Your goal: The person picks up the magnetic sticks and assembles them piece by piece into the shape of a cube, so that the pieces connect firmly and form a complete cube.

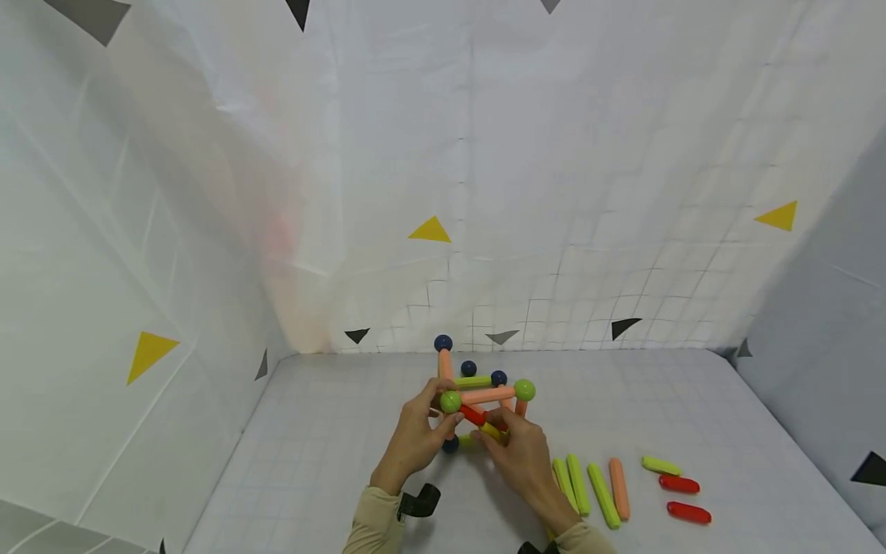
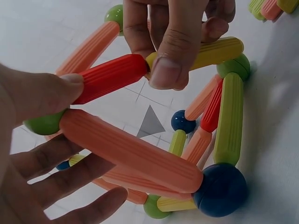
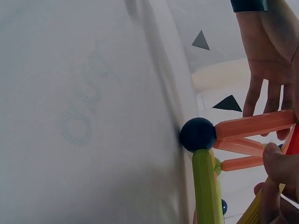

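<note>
A frame of magnetic rods and balls stands between the hands. My left hand (image 1: 414, 440) holds its near upper corner, a green ball (image 1: 450, 401), with the thumb over the end of a red rod (image 2: 112, 77). In the left wrist view its other fingers spread behind a pink rod (image 2: 135, 149). My right hand (image 1: 522, 455) pinches a yellow rod (image 2: 219, 51) at the end that meets the red rod. The yellow rod's other end lies by another green ball (image 2: 233, 67). A large blue ball (image 2: 220, 190) joins pink and lime rods at a corner.
On the table right of the frame lie loose lime rods (image 1: 604, 496), a pink rod (image 1: 619, 488) and two red rods (image 1: 688, 513). A loose-looking blue ball (image 1: 468, 368) sits behind the frame. White sheeting (image 1: 526, 192) rises behind and at both sides.
</note>
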### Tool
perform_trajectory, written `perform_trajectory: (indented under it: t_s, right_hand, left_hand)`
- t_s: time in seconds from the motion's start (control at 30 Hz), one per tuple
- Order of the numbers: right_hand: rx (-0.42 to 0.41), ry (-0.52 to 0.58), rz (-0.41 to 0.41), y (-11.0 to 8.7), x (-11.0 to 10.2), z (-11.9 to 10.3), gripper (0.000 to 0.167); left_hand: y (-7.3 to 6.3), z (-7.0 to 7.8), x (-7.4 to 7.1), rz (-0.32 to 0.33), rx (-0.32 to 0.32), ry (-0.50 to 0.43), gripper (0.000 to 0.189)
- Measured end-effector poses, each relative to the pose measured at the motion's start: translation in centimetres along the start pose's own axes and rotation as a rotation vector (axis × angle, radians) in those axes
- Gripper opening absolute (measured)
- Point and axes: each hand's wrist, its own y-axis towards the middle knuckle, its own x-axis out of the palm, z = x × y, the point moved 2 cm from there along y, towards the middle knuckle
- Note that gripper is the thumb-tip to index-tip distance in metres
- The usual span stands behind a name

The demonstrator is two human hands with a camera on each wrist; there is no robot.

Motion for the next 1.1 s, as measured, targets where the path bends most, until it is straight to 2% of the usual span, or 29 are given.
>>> perform_trajectory:
  t_s: [0.5, 0.83, 1.1]
  right_hand:
    - [-0.03, 0.005, 0.023, 0.2, -0.1, 0.1, 0.028]
    - [0.036, -0.038, -0.131, 0.2, -1.9, -0.4, 0.027]
    - [0.079, 0.019, -0.29, -0.4, -4.2, -1.0, 0.031]
  left_hand:
    - [0.0, 0.3, -0.1, -0.003, -0.002, 0.006, 0.043]
    - [-0.1, 0.3, -0.2, -0.012, 0.0, -0.004, 0.043]
    - [-0.2, 0.3, -0.1, -0.011, 0.004, -0.005, 0.042]
